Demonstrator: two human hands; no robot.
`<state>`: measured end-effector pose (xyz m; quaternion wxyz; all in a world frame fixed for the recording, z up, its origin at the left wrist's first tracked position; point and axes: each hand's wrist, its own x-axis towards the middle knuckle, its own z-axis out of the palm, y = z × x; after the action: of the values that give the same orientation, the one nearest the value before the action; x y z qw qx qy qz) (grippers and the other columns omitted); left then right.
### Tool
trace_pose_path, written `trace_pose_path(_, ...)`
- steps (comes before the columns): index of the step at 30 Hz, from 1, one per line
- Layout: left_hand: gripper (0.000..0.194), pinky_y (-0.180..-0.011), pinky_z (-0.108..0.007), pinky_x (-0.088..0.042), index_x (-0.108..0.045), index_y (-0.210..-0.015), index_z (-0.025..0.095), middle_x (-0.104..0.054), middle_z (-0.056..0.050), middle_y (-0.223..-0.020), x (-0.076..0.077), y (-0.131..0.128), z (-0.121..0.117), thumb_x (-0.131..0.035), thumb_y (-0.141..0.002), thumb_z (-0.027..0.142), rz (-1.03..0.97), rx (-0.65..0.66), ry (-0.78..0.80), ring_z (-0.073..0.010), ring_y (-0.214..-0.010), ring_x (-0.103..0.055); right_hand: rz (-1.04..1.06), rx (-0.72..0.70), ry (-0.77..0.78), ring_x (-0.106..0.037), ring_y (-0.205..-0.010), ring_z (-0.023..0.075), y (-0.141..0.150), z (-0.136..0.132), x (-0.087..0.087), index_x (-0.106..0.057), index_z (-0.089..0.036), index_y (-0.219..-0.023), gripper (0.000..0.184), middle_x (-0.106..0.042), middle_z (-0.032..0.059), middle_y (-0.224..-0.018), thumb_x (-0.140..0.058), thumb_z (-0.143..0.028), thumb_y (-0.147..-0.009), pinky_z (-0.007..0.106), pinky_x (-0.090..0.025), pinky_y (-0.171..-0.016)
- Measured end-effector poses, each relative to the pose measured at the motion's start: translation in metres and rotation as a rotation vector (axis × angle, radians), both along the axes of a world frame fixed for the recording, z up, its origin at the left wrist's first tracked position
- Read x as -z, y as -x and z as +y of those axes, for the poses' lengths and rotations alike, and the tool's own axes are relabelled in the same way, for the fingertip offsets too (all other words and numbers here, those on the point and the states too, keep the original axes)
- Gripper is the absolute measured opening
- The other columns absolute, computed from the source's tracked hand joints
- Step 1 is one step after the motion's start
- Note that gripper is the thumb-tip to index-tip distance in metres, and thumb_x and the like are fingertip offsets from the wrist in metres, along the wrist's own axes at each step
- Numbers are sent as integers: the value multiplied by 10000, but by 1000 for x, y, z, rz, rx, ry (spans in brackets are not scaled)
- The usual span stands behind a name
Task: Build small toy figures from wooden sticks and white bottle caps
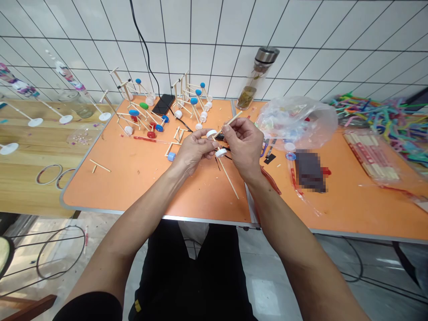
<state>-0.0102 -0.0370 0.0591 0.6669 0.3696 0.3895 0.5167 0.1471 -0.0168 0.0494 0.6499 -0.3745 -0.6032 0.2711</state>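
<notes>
Orange tabletops (140,187) meet at a seam below a white tiled wall (214,26), with a wooden table (30,191) to the left. On the left tabletop, stick models with blue and white bottle caps (190,104) stand around a black phone (163,104). On the right tabletop lie a clear plastic bag (297,122), a heap of colored pipe cleaners (377,120), a packet of sticks (371,156), and a dark object too blurred to name (309,170); a glass bottle (256,78) stands at the far edge.

At center, a stick-and-cap piece (217,145) is held between both hands, just above the orange surface near the seam. The left hand (194,151) is closed around the piece beside a white cap (211,133). The right hand (242,145) pinches it near a small black part (220,137). A second white cap (220,153) sits just below. Fingers hide the exact points of contact.
</notes>
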Motion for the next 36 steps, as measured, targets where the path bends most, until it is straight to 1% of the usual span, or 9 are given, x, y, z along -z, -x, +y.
trace_pose_path(4,481,-523,-200,-460,-696,-1139,166,-768,29,-703,-2,-1,-1,-932,-732,68,-4,2,-18,-81,-500,-618,0,-3,-6,-620,-735,142,0,0,1,-654,-253,-884,331,-635,-26,-818,-837,-514,-969,297,-539,-671)
trace_pose_path(10,510,-512,-197,-454,-700,-1126,165,-747,56,-697,-1,-1,-1,-955,-695,67,0,-11,-12,-76,-490,-616,3,-3,-17,-617,-726,129,1,-2,-1,-667,-239,-880,313,-636,-28,-814,-836,-484,-977,284,-529,-666)
trace_pose_path(19,501,-503,-194,-455,-703,-1129,159,-759,41,-683,-1,-1,0,-946,-702,62,-8,-12,-29,-79,-482,-609,-9,-10,-14,-628,-737,138,0,-2,0,-658,-248,-884,309,-645,-26,-822,-833,-482,-983,296,-539,-676)
trace_pose_path(30,465,-491,-193,-451,-693,-1121,156,-758,42,-676,-1,-1,1,-913,-727,45,-6,-26,-30,-77,-472,-603,-9,-8,-11,-646,-744,145,1,-2,0,-662,-252,-881,346,-663,-21,-822,-834,-537,-975,304,-559,-674)
trace_pose_path(36,516,-491,-199,-455,-700,-1110,156,-751,49,-683,-1,-2,0,-967,-677,66,-8,-33,-33,-76,-476,-610,-5,-16,-18,-641,-737,140,1,-2,0,-666,-250,-886,317,-657,-24,-822,-829,-504,-985,301,-552,-672)
